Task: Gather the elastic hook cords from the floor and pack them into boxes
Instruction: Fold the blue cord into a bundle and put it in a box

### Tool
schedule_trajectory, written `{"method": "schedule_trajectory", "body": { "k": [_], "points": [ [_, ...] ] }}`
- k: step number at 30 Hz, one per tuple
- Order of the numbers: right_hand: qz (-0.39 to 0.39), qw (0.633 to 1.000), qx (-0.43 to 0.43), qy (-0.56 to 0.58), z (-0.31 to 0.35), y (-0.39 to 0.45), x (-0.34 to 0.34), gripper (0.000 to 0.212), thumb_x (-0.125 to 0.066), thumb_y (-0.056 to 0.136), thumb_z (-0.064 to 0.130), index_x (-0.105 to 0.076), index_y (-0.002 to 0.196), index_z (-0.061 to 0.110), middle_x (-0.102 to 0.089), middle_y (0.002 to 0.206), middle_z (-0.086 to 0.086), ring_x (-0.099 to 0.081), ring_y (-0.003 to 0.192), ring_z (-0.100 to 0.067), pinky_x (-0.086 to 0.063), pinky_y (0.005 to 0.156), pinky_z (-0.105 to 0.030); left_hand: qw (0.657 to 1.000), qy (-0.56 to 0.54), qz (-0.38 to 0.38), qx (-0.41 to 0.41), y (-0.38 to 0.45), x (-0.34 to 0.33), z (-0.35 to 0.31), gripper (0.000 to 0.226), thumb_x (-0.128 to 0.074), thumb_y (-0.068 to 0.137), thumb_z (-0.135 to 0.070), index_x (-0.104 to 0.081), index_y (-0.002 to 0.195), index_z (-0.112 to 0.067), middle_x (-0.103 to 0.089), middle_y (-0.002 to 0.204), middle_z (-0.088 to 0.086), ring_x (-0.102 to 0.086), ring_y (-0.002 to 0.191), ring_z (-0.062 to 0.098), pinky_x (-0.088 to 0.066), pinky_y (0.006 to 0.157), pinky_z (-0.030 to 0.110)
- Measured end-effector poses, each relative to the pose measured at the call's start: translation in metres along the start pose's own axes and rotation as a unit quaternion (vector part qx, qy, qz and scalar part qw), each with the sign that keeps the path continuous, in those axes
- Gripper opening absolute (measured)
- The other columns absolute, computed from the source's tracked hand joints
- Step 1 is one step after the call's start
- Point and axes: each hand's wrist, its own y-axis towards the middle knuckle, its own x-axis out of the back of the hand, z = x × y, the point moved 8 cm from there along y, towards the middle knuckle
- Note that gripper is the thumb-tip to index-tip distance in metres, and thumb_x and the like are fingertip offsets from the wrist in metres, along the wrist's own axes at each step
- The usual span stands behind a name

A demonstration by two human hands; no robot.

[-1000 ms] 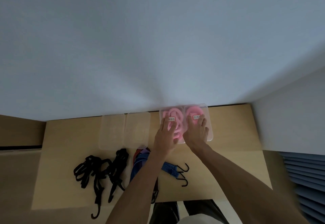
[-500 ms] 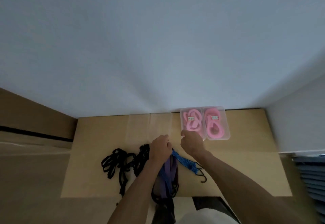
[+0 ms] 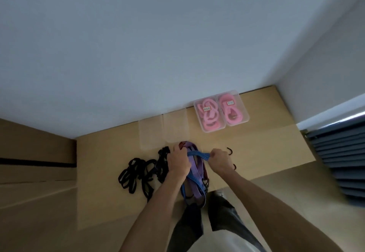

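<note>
My left hand (image 3: 178, 162) and my right hand (image 3: 220, 159) both grip a blue elastic hook cord (image 3: 198, 155), stretched short between them above the floor. Black hooks (image 3: 229, 151) stick out past my right hand. Under the hands hangs a bundle of purple cords (image 3: 194, 169) with more blue loops. A heap of black hook cords (image 3: 142, 172) lies on the floor to the left. Two clear boxes holding pink cords (image 3: 220, 111) stand closed by the wall. Two clear boxes (image 3: 164, 128) with nothing visible inside sit left of them.
All of this sits on a flat cardboard sheet (image 3: 266, 145) against a white wall (image 3: 158, 44). A grey slatted panel (image 3: 343, 156) stands at the right. My dark trouser legs (image 3: 223, 212) show at the bottom.
My hands left the pink boxes, came back toward me and took hold of the blue cord. They now hold a short stretch of it lifted between them.
</note>
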Motion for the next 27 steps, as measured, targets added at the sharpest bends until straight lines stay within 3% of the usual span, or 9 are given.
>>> {"method": "schedule_trajectory", "body": {
  "k": [4, 8, 13, 15, 17, 19, 23, 25, 27],
  "points": [
    [0.009, 0.999, -0.011, 0.048, -0.001, -0.009, -0.008, 0.018, -0.055, 0.09, 0.019, -0.067, 0.103, 0.013, -0.067, 0.099, -0.01, -0.057, 0.083, -0.026, -0.042, 0.067, -0.028, 0.999, -0.046, -0.005, 0.009, -0.005, 0.004, -0.003, 0.02, -0.051, 0.099, -0.025, -0.056, 0.115, -0.014, -0.063, 0.119, 0.008, -0.061, 0.11, 0.03, -0.051, 0.085, 0.04],
    [0.039, 0.994, -0.021, 0.098, 0.0, -0.011, -0.019, 0.02, -0.057, 0.091, 0.018, -0.069, 0.105, 0.011, -0.069, 0.101, -0.011, -0.063, 0.095, -0.029, -0.048, 0.075, -0.031, 0.995, -0.097, 0.004, 0.031, -0.012, 0.005, -0.004, 0.024, -0.058, 0.096, -0.023, -0.056, 0.118, -0.013, -0.065, 0.113, 0.007, -0.065, 0.103, 0.03, -0.053, 0.076, 0.039],
    [0.04, 0.971, -0.062, 0.228, -0.005, -0.013, -0.03, 0.017, -0.055, 0.087, 0.013, -0.067, 0.092, 0.003, -0.066, 0.085, -0.013, -0.061, 0.078, -0.028, -0.046, 0.066, -0.035, 0.98, -0.194, -0.033, 0.004, -0.023, 0.008, -0.012, 0.014, -0.056, 0.089, -0.023, -0.063, 0.089, -0.011, -0.068, 0.085, 0.007, -0.065, 0.082, 0.028, -0.051, 0.068, 0.037],
    [0.022, 0.919, -0.131, 0.37, -0.014, -0.013, -0.029, 0.024, -0.057, 0.091, 0.022, -0.064, 0.098, 0.001, -0.066, 0.087, -0.016, -0.06, 0.074, -0.027, -0.047, 0.062, -0.035, 0.958, -0.285, -0.037, -0.022, -0.03, 0.011, -0.02, 0.011, -0.061, 0.083, -0.021, -0.063, 0.082, -0.011, -0.066, 0.075, 0.005, -0.062, 0.072, 0.022, -0.048, 0.064, 0.036],
    [0.019, 0.831, -0.211, 0.514, -0.018, -0.019, -0.029, 0.024, -0.061, 0.093, 0.03, -0.059, 0.091, 0.006, -0.065, 0.086, -0.016, -0.063, 0.073, -0.029, -0.054, 0.063, -0.035, 0.932, -0.358, -0.023, -0.049, -0.036, 0.015, -0.026, 0.006, -0.065, 0.08, -0.016, -0.064, 0.08, -0.01, -0.064, 0.071, 0.001, -0.055, 0.064, 0.013, -0.043, 0.061, 0.031],
    [0.015, 0.779, -0.244, 0.578, -0.016, -0.021, -0.019, 0.022, -0.064, 0.094, 0.024, -0.053, 0.085, 0.007, -0.061, 0.086, -0.016, -0.064, 0.076, -0.03, -0.057, 0.072, -0.039, 0.908, -0.411, 0.039, -0.074, -0.04, 0.015, -0.037, 0.006, -0.065, 0.079, -0.006, -0.059, 0.077, -0.009, -0.056, 0.068, -0.002, -0.045, 0.058, 0.003, -0.036, 0.057, 0.02],
    [0.02, 0.8, -0.232, 0.553, -0.005, -0.029, 0.014, 0.017, -0.052, 0.088, -0.008, -0.051, 0.073, 0.001, -0.05, 0.068, -0.013, -0.052, 0.057, -0.024, -0.049, 0.063, -0.035, 0.83, -0.525, 0.171, -0.076, -0.052, 0.023, -0.06, 0.016, -0.056, 0.083, 0.006, -0.055, 0.073, -0.006, -0.05, 0.068, 0.001, -0.045, 0.057, 0.004, -0.035, 0.058, 0.015],
    [0.003, 0.817, -0.195, 0.542, 0.004, -0.033, 0.034, 0.028, -0.045, 0.084, -0.011, -0.045, 0.062, 0.006, -0.044, 0.054, -0.009, -0.044, 0.043, -0.02, -0.039, 0.047, -0.027, 0.784, -0.602, 0.15, -0.017, -0.051, 0.037, -0.059, 0.026, -0.052, 0.088, -0.005, -0.06, 0.063, -0.004, -0.057, 0.065, 0.008, -0.052, 0.056, 0.011, -0.04, 0.061, 0.023],
    [-0.007, 0.843, -0.15, 0.516, 0.015, -0.041, 0.054, 0.023, -0.044, 0.08, -0.009, -0.046, 0.064, 0.006, -0.045, 0.055, -0.008, -0.042, 0.041, -0.018, -0.034, 0.045, -0.025, 0.762, -0.64, 0.087, 0.047, -0.049, 0.054, -0.05, 0.037, -0.055, 0.087, -0.025, -0.063, 0.057, -0.004, -0.061, 0.063, 0.013, -0.056, 0.06, 0.02, -0.044, 0.067, 0.032]
  ]
}}
